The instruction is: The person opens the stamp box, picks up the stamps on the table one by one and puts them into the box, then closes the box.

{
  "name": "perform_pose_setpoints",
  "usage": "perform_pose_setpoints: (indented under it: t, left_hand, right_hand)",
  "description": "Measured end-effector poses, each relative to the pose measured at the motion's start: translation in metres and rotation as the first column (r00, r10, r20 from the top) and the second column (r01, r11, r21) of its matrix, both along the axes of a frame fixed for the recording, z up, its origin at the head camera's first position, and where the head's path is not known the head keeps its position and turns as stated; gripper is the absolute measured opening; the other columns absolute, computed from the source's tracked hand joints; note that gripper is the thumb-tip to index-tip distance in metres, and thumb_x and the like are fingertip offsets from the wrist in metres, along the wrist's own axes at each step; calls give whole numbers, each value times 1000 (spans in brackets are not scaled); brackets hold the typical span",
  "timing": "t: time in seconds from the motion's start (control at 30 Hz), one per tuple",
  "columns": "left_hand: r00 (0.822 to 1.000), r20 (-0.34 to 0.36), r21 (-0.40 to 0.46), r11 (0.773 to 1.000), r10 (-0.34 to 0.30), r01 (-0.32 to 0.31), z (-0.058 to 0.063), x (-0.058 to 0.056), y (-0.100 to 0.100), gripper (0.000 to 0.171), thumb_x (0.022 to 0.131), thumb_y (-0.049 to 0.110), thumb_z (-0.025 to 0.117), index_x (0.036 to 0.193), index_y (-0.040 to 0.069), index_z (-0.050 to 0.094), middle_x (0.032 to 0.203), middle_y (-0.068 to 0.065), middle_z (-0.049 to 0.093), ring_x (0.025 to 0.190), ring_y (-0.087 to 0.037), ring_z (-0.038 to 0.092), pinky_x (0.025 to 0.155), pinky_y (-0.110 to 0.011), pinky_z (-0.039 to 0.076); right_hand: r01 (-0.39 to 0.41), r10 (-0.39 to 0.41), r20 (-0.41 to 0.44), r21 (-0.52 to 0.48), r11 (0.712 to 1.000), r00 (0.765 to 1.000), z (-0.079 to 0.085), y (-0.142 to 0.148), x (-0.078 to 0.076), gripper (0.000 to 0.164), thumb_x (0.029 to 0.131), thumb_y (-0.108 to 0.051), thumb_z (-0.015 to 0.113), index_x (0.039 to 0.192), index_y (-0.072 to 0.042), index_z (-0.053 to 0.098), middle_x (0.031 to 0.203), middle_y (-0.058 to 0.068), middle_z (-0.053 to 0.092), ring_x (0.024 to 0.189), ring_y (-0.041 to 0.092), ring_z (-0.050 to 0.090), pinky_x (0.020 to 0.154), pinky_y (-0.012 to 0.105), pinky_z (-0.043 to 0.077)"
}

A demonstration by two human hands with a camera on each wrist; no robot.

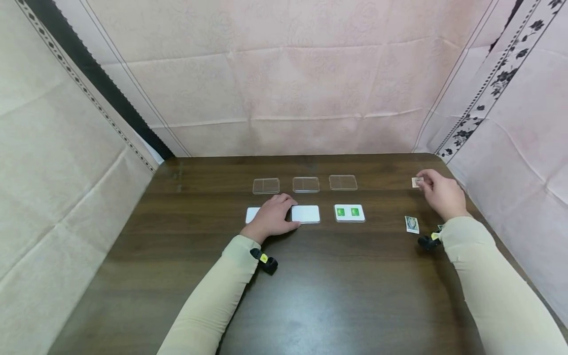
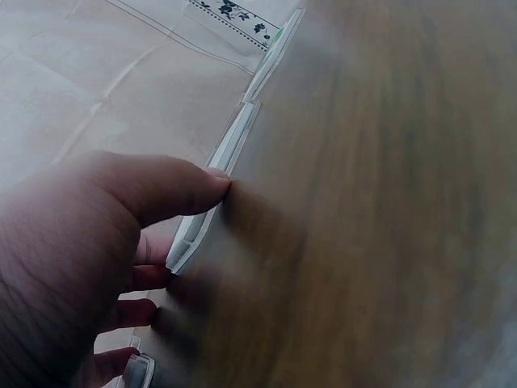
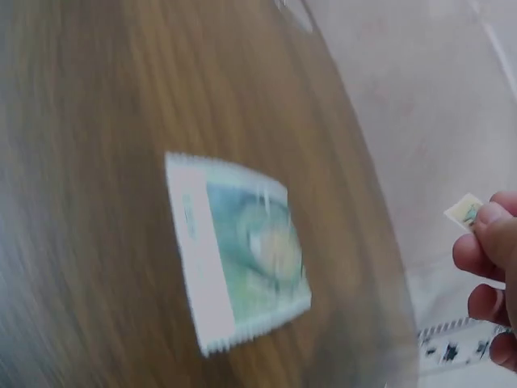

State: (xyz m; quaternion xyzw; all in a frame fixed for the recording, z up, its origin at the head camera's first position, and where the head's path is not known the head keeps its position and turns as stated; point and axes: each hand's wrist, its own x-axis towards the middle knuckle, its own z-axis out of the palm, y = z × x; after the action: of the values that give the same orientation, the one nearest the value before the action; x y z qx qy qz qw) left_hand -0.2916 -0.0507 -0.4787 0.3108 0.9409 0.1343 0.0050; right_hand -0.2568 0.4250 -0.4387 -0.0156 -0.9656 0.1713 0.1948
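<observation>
My left hand reaches over the row of small flat cases. Its thumb and fingers hold the left end of the middle white case, thumb at the near edge. Part of the left white case is hidden under this hand. On the right case, two green stamps lie side by side. My right hand, at the table's far right, pinches a small stamp between thumb and finger. Nearer me lies a blue-green stamp with perforated edges, blurred in the right wrist view.
Three clear plastic lids lie in a row behind the white cases. By my right wrist, another stamp is mostly covered. Pale cloth hangs behind and at both sides of the brown wooden table.
</observation>
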Motion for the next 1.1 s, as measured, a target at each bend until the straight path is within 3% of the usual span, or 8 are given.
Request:
perform_pose_setpoints:
  t: [0.23,0.47,0.8,1.1]
  left_hand:
    - [1000,11,4,1000,3,-3,0,1,-2,60,89,48,69,135,12,60,137,-5,54,126,-23,49,109,-42,40]
    - [1000,20,7,1000,13,-13,-3,0,-4,60,89,48,69,137,12,60,139,-5,53,128,-23,47,110,-42,39]
    - [1000,16,1,1000,17,-17,-6,-1,-3,60,90,49,68,137,13,59,139,-5,53,128,-23,47,111,-42,39]
    - [1000,11,9,1000,8,-8,-4,-1,0,59,91,49,67,137,13,59,139,-5,53,129,-23,47,111,-42,38]
  right_hand:
    - [-28,29,24,-41,999,999,8,-37,6,22,105,-23,54,123,-13,61,90,11,71,65,29,59,55,48,41]
    - [-48,51,25,-130,990,998,10,-77,12,24,106,-23,52,125,-13,61,97,13,72,75,31,60,64,48,42]
    - [-100,103,-4,-285,953,995,-3,-128,12,23,107,-16,50,126,-7,60,97,13,68,81,29,58,72,43,43]
    - [-122,153,53,-374,919,987,-4,-164,11,29,107,-12,48,134,-6,56,103,16,66,86,29,58,75,42,47]
